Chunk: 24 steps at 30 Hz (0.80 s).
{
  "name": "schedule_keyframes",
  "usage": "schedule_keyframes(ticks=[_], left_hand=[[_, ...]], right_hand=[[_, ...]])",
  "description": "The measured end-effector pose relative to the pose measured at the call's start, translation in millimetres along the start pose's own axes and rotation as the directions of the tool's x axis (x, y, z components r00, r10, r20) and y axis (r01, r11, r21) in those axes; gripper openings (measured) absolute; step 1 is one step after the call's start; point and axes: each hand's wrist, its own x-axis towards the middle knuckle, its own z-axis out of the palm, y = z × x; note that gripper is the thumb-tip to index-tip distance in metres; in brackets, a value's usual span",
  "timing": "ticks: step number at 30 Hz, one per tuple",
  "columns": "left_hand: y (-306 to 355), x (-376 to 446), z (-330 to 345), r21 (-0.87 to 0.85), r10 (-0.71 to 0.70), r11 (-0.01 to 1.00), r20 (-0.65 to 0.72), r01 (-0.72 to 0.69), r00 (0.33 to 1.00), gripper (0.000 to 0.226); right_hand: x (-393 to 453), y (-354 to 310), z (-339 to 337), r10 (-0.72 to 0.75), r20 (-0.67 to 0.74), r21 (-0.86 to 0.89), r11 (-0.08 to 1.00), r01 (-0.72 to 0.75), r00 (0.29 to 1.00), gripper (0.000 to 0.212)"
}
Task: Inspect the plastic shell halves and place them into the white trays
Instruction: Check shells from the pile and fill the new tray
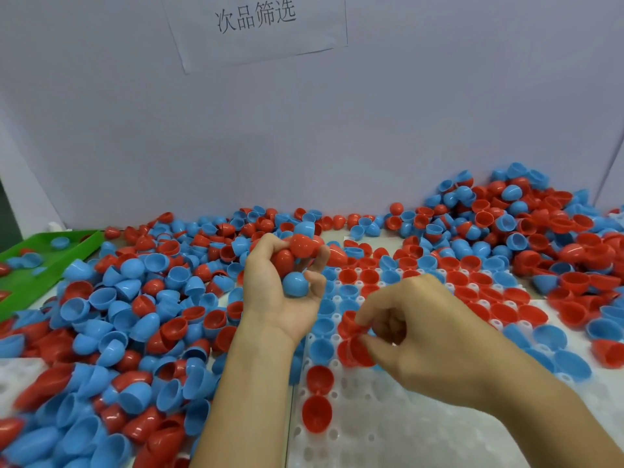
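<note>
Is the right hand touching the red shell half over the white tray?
Touching. The head view shows the right hand pinching the red shell half between thumb and fingertips, above the white tray.

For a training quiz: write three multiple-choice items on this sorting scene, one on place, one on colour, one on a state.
1. Where does the flat green plastic tray lie?
A. far left of the table
B. under the right hand
C. on the wall

2. What colours are the loose plastic shell halves?
A. green and white
B. red and blue
C. yellow and black

3. What is the left hand doing?
A. lying flat and open
B. pointing at the paper sign
C. gripping several shells

Answers: 1 A, it sits at the left edge; 2 B, the pile shows only those; 3 C, its fingers curl round red and blue shells.
</note>
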Motion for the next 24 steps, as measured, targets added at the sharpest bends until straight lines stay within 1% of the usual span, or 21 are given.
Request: schedule_keyframes(ticks=[2, 4, 6, 8, 14, 20, 24], left_hand=[[0, 0, 0, -0.007, -0.001, 1.0, 0.001, 0.001, 1.0, 0.012], [-1, 0, 1, -0.001, -0.003, 1.0, 0.008, 0.003, 1.0, 0.012], [-2, -1, 2, 0.006, -0.001, 1.0, 0.002, 0.001, 1.0, 0.013], [-2, -1, 3, 0.016, 0.006, 1.0, -0.002, -0.006, 1.0, 0.013], [-4, -3, 4, 0.036, 0.007, 0.999, -0.006, -0.007, 1.0, 0.015], [-6, -3, 5, 0.052, 0.023, 0.998, -0.014, -0.022, 1.0, 0.013], [-8, -3, 5, 0.064, 0.027, 0.998, -0.02, -0.026, 0.999, 0.017]], right_hand=[[-2, -5, 2, 0.054, 0.116, -0.013, 0.999, -0.053, 0.992, 0.011], [-3, -9, 10, 0.118, 0.205, -0.141, 0.986, -0.09, 0.972, 0.01], [-3, -14, 18, 0.179, 0.243, -0.291, 0.951, -0.105, 0.953, 0.017], [-2, -17, 26, 0.223, 0.258, -0.367, 0.923, -0.119, 0.94, 0.019], [1, -19, 31, 0.31, 0.256, -0.4, 0.896, -0.191, 0.916, 0.018], [3, -12, 31, 0.321, 0.131, -0.427, 0.872, -0.239, 0.938, 0.014], [5, -7, 34, 0.314, 0.107, -0.427, 0.871, -0.241, 0.943, 0.012]])
